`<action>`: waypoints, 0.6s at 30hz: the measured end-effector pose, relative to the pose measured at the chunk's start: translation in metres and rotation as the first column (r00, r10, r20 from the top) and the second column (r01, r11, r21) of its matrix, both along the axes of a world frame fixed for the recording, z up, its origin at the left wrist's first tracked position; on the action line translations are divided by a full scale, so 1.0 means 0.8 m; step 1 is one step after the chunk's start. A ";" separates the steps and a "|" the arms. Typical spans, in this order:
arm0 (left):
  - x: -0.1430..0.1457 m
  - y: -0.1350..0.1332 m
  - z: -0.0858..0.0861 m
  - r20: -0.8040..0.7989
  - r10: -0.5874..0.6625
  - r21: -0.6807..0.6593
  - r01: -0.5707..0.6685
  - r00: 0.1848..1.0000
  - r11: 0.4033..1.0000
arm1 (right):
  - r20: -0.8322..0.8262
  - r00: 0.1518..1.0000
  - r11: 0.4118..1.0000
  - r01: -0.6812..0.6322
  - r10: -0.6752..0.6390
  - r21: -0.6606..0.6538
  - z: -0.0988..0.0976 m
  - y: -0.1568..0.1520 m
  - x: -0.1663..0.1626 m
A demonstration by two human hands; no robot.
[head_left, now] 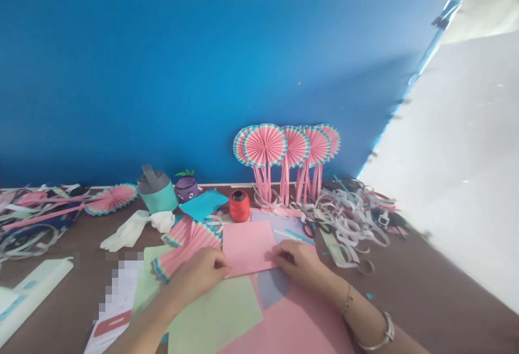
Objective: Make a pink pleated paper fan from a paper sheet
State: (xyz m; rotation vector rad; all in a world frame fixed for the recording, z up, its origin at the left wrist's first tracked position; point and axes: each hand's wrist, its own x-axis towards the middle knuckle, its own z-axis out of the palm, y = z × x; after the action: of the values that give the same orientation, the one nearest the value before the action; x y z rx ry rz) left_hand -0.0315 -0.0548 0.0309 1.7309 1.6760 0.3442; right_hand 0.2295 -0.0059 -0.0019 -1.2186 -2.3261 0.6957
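Between my two hands is a pink sheet of paper (248, 246), its near edge lifted slightly off the papers below. My left hand (208, 267) pinches its lower left corner with curled fingers. On the opposite side, my right hand (295, 259) grips the right edge, thumb and fingers closed. Beneath lie a light green sheet (219, 311), a larger pink sheet (308, 321) and a lavender piece (272, 288). Pleated pink paper strips (190, 243) with blue-striped edges rest beside my left hand. A blue paper piece (204, 204) lies just past them.
Several pink pleated paper fans (265, 146) lean on the blue partition (162, 73). A red thread spool (239, 206), teal cup (157, 189) and purple pot (186, 188) stand behind. Curled paper scraps (344, 213) and scissors (308, 229) lie right; a white power strip (34, 294) lies left.
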 end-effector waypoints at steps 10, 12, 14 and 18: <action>0.001 0.001 -0.010 0.029 0.036 0.026 -0.037 0.999 0.999 | 0.048 0.998 0.999 0.033 -0.034 0.004 -0.005 0.002 -0.001; 0.003 0.001 -0.008 0.021 0.035 0.046 -0.036 0.999 0.998 | 0.061 0.997 0.999 0.047 -0.046 -0.010 -0.005 0.002 -0.001; 0.006 0.000 -0.004 0.011 0.043 0.072 -0.044 0.999 0.996 | 0.069 0.996 0.998 0.056 -0.053 -0.034 -0.004 0.003 -0.001; 0.011 -0.001 0.006 -0.001 0.048 0.066 -0.047 0.999 0.997 | 0.066 0.997 0.997 0.049 -0.044 -0.064 -0.004 0.004 0.000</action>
State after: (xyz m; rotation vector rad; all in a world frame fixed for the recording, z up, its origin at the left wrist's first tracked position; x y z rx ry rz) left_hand -0.0227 -0.0553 0.0357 1.7421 1.7273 0.4244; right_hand 0.2298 -0.0026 -0.0054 -1.3383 -2.3354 0.7319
